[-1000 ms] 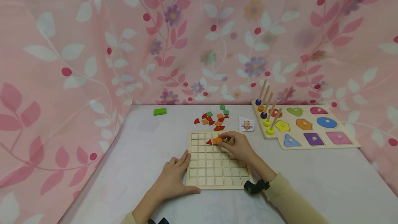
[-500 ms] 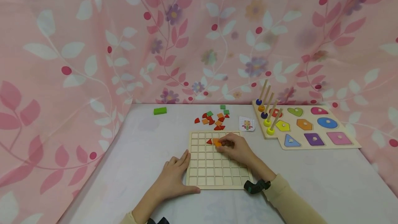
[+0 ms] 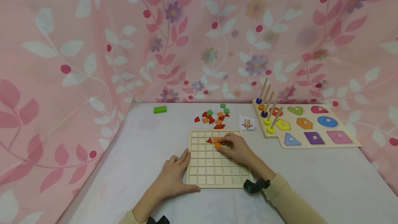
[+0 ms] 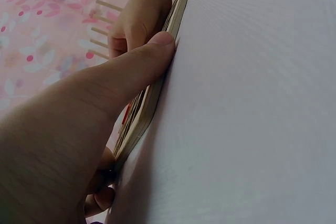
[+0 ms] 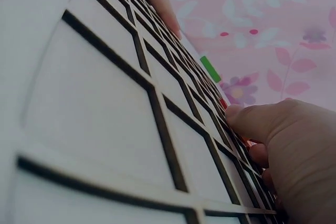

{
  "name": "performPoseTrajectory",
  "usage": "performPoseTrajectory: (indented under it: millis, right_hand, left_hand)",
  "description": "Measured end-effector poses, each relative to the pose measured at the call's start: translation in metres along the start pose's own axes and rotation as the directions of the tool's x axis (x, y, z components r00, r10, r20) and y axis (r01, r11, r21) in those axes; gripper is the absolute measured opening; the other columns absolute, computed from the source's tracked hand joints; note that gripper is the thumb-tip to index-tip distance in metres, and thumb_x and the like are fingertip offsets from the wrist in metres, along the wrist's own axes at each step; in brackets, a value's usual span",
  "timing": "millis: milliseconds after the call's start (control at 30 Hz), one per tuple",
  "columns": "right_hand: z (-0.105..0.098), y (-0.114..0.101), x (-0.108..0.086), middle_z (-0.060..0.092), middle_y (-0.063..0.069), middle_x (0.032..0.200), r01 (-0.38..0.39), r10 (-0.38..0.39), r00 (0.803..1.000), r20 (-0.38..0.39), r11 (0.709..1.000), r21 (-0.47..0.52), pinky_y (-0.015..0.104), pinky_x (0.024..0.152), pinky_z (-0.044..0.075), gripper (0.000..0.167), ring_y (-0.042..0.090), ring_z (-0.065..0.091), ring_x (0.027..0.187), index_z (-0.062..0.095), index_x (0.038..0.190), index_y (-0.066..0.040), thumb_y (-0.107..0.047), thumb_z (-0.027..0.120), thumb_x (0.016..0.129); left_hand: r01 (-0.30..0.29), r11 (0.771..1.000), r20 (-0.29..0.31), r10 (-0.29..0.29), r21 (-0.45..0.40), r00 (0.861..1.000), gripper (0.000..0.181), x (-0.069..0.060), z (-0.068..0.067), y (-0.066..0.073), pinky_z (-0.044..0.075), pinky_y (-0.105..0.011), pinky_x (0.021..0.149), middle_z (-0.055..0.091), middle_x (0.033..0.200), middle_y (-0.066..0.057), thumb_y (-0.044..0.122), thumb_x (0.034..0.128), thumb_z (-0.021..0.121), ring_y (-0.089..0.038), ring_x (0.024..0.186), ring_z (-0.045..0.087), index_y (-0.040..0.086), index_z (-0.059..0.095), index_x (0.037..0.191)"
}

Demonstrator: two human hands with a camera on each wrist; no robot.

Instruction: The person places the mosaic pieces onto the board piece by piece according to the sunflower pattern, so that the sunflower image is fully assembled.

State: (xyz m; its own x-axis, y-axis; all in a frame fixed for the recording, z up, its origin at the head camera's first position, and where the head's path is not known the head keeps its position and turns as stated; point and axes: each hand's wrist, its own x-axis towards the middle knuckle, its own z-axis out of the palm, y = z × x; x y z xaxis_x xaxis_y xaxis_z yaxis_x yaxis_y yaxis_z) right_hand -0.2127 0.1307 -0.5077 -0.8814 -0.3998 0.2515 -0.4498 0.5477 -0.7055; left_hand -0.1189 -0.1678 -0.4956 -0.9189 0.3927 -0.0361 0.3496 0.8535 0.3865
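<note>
A wooden grid board lies flat on the table. My left hand rests at its near left corner, thumb along the near edge and fingers against the left side; the left wrist view shows the thumb touching the rim. Over the board's upper part, my right hand pinches a small orange piece, whose exact shape is partly hidden by the fingers. Just beyond it lie an orange square tile and a red triangle tile side by side on the grid.
Behind the board are several loose red, orange and green tiles, and a pattern card. A green block sits far left. At right stands a shape puzzle board with upright wooden pegs.
My right hand has shifted slightly toward me with the orange piece, uncovering the orange square tile beside the red triangle. The left hand stays at the board's corner.
</note>
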Motion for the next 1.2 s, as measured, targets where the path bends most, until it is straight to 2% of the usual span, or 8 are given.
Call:
performPoseTrajectory:
  millis: [200,533,767,1200]
  right_hand:
    - [-0.0003,-0.0008,-0.0004,0.070,-0.006,0.103,0.009,-0.009,1.000,0.000,1.000,0.004,0.031,0.086,0.051,0.024,0.012,0.060,0.095,0.081,0.116,-0.016,-0.025,0.084,0.094]
    - [-0.0026,-0.0054,0.0002,0.069,-0.005,0.106,0.003,-0.003,1.000,0.008,1.000,0.000,0.032,0.085,0.050,0.020,0.013,0.058,0.096,0.082,0.113,-0.017,-0.024,0.083,0.094]
    - [-0.0026,-0.0071,-0.0018,0.068,-0.005,0.106,0.004,-0.004,1.000,0.016,1.000,-0.005,0.030,0.081,0.047,0.021,0.013,0.056,0.093,0.082,0.114,-0.016,-0.025,0.083,0.095]
    - [-0.0003,-0.0065,-0.0015,0.069,-0.005,0.107,-0.002,0.002,1.000,0.008,1.000,-0.002,0.032,0.087,0.051,0.017,0.013,0.059,0.099,0.081,0.110,-0.017,-0.025,0.083,0.095]
  left_hand:
    - [-0.002,1.000,0.006,0.002,0.003,1.000,0.133,0.0008,-0.0002,0.0003,0.032,-0.032,0.082,0.028,0.175,-0.007,0.092,0.0689,0.071,-0.013,0.109,0.041,0.006,0.036,0.165]
    - [-0.016,1.000,-0.027,0.016,-0.017,0.999,0.132,-0.0006,-0.0028,0.0025,0.034,-0.034,0.084,0.031,0.173,-0.010,0.088,0.0689,0.076,-0.014,0.109,0.043,0.004,0.038,0.164]
    - [-0.007,1.000,-0.017,0.007,-0.009,1.000,0.131,-0.0018,-0.0024,0.0030,0.033,-0.033,0.084,0.030,0.173,-0.010,0.088,0.0694,0.076,-0.014,0.108,0.042,0.004,0.038,0.164]
    - [-0.003,1.000,-0.009,0.003,-0.001,1.000,0.132,-0.0010,-0.0011,0.0021,0.034,-0.033,0.084,0.030,0.174,-0.008,0.088,0.0689,0.076,-0.013,0.108,0.041,0.006,0.037,0.164]
